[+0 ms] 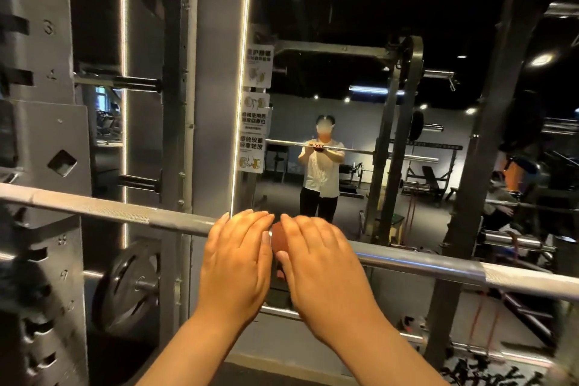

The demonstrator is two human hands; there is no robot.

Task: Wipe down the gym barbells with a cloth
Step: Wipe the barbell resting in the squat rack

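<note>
A silver barbell (pixel 103 208) rests across the rack at chest height and slopes down to the right. Both of my hands lie over its middle, side by side. My left hand (pixel 238 257) and my right hand (pixel 322 263) have their fingers curved over the top of the bar. A reddish-brown cloth (pixel 277 241) shows in the gap between them, pressed against the bar under my thumbs. Most of the cloth is hidden under my palms. The mirror ahead shows both hands wrapped on the bar with the red cloth.
A grey rack upright (pixel 47 141) with numbered slots stands at the left, and a weight plate (pixel 125 288) hangs on a lower peg. A large mirror (pixel 344 25) with stuck-on signs (pixel 255 116) faces me. Another upright (pixel 470 197) rises at the right.
</note>
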